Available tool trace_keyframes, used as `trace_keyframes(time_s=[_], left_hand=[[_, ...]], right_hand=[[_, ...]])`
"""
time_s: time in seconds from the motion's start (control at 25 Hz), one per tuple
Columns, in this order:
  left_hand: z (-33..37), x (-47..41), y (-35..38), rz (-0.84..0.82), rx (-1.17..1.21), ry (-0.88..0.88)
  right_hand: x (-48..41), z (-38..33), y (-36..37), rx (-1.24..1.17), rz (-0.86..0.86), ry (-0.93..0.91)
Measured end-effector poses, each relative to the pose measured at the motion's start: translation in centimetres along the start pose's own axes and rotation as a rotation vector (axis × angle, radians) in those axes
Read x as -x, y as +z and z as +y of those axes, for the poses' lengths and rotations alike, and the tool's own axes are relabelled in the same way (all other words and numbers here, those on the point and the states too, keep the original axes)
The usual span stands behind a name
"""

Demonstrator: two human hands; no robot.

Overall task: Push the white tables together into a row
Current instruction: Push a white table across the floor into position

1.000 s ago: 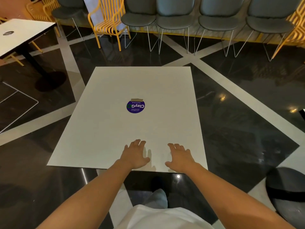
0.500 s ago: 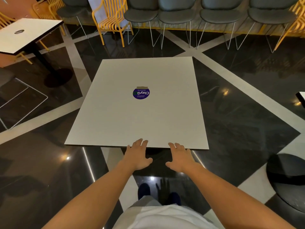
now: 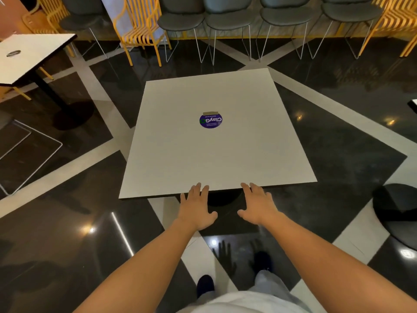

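Note:
A square white table (image 3: 180, 150) with a round blue sticker (image 3: 210, 120) at its middle stands in front of me on the dark floor. My left hand (image 3: 196, 207) and my right hand (image 3: 257, 206) are stretched out flat, palms down, with the fingertips at the table's near edge. Neither hand holds anything. A second white table (image 3: 29, 57) on a black pedestal stands at the far left. The corner of another table (image 3: 413, 102) shows at the right edge.
A row of grey chairs (image 3: 228, 16) and yellow wire chairs (image 3: 137, 28) lines the far wall. A black round table base (image 3: 397, 213) sits on the floor at the right. A white wire frame (image 3: 33, 159) lies at the left.
The table has slid away from me and turned slightly. My hands, which lay on the tabletop, now reach only its near edge with the fingertips.

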State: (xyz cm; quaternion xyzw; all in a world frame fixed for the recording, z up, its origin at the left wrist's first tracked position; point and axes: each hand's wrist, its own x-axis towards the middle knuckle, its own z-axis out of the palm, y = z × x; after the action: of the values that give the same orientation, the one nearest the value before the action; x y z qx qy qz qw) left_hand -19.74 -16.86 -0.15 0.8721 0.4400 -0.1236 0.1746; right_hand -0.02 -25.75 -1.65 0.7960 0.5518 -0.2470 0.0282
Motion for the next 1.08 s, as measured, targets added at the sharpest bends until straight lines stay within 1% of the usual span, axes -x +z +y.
trace_keyframes(time_s=[0.16,0.36,0.52,0.76,0.92,1.08], left_hand=[[-4.9,0.6,-0.2,0.055,-0.037,0.011],[-8.9,-0.3,0.2,0.097,-0.026,-0.027],[-10.5,-3.7,1.4,0.077,-0.018,-0.056],[-10.9,-8.7,5.2,0.052,-0.112,-0.044],[-11.8,-10.9,8.2,0.102,-0.115,-0.045],[-12.5,-13.3,9.6,0.143,-0.228,-0.007]], right_hand=[[-0.6,-3.9,1.0,0.011,0.056,0.033],[-1.9,-5.7,1.7,0.082,0.083,0.065],[-5.1,-5.3,2.5,0.163,0.065,0.058],[-10.5,-4.7,5.5,0.237,0.063,0.016],[-13.0,-2.8,7.5,0.372,0.102,-0.001],[-15.8,-1.2,8.7,0.443,0.108,-0.018]])
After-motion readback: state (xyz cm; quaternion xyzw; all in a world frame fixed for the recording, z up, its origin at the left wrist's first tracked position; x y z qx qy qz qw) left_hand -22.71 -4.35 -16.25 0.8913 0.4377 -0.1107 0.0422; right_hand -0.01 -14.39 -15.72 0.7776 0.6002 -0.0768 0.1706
